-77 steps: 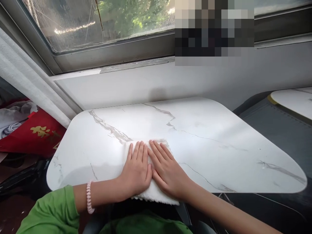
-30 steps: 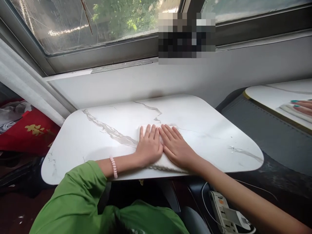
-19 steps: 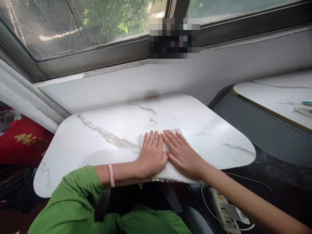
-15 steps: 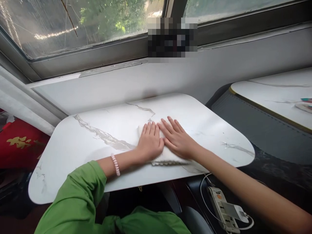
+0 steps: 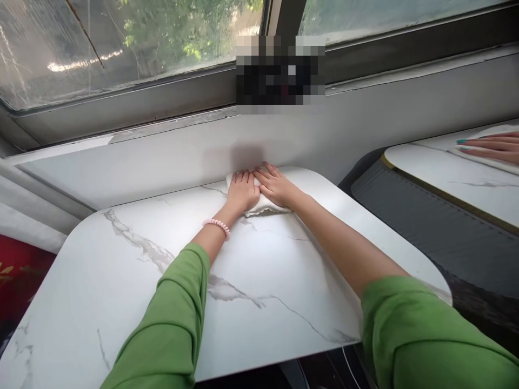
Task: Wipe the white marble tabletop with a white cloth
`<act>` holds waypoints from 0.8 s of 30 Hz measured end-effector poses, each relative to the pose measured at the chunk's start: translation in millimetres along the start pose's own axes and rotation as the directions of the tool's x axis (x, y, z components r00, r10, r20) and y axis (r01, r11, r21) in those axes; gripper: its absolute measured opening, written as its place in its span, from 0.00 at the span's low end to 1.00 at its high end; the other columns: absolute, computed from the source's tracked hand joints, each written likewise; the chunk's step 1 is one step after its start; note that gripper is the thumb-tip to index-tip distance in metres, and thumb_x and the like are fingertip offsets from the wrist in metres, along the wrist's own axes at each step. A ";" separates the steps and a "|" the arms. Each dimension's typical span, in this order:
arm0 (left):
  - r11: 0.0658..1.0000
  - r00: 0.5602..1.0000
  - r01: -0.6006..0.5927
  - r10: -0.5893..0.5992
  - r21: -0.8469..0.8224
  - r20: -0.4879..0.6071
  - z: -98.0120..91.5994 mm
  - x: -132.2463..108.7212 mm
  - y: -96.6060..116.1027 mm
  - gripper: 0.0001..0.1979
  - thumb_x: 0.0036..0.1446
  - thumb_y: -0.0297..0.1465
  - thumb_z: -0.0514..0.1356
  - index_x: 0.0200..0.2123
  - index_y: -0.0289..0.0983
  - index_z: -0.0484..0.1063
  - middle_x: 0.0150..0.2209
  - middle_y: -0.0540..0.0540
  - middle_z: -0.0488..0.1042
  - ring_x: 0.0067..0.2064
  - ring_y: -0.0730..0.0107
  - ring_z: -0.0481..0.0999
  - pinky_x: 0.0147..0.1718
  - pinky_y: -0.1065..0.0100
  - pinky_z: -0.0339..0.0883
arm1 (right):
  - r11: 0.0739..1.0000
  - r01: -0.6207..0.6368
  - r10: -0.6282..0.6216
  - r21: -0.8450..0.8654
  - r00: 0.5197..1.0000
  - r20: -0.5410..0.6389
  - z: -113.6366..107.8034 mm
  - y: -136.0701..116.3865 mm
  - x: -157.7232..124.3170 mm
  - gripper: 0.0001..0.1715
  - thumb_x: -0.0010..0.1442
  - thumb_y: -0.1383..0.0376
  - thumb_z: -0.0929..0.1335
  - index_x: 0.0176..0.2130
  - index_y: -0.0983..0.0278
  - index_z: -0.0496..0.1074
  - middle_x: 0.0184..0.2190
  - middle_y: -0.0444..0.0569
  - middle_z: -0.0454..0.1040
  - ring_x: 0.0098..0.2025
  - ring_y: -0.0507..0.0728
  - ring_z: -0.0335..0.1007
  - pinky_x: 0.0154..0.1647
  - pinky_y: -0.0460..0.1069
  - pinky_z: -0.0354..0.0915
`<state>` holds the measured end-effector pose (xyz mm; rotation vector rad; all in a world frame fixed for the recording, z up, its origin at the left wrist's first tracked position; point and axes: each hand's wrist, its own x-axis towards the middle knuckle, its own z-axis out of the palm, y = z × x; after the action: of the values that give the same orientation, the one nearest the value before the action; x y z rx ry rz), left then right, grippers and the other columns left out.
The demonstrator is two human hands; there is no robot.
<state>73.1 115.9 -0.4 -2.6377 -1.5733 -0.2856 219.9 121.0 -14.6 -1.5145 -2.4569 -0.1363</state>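
White cloth [image 5: 266, 206], on veined tabletop [image 5: 263, 259], far edge

White tabletop [image 5: 279, 270], grey marble veining; cloth [image 5: 265, 206] white; sleeves [image 5: 170, 313] plain green; bracelet [image 5: 221, 225] pink.

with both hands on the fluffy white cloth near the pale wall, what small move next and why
Probably slide the fluffy white cloth toward the body: the bare left hand and bare right hand rest on it by the far edge of the white, grey-veined tabletop, close to the pale wall, leaving seemingly little room forward but a broad stretch nearer.
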 end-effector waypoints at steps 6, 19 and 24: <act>1.000 0.999 0.029 -0.030 -0.004 -0.044 4.3 9.0 3.7 0.26 0.64 0.30 0.42 0.63 0.24 0.54 0.64 0.37 0.57 0.65 0.58 0.53 0.65 0.57 0.39 | 0.999 0.033 -0.031 0.043 0.998 -0.047 4.3 12.2 4.2 0.32 0.63 0.64 0.52 0.63 0.74 0.56 0.63 0.60 0.59 0.64 0.65 0.52 0.61 0.64 0.54; 0.999 0.999 -0.031 0.031 -0.010 0.011 -15.1 -96.6 95.8 0.30 0.63 0.33 0.43 0.63 0.19 0.52 0.65 0.30 0.52 0.67 0.48 0.47 0.65 0.51 0.38 | 0.993 0.114 -0.113 0.014 0.991 -0.078 -27.6 -15.9 -136.2 0.32 0.66 0.62 0.51 0.65 0.72 0.52 0.65 0.59 0.55 0.67 0.61 0.47 0.63 0.61 0.54; 0.992 0.993 -0.119 0.120 -0.037 0.011 -25.4 -147.6 139.3 0.32 0.63 0.37 0.44 0.63 0.19 0.53 0.64 0.28 0.53 0.66 0.42 0.49 0.63 0.43 0.42 | 0.993 0.121 -0.119 0.017 0.989 -0.083 -44.6 -31.1 -211.6 0.34 0.67 0.62 0.52 0.69 0.64 0.40 0.67 0.54 0.51 0.68 0.60 0.44 0.64 0.62 0.53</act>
<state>123.7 -82.3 3.3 -2.7529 -1.4192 -0.2934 290.0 -85.6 -25.2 -1.3250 -2.4753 -0.1891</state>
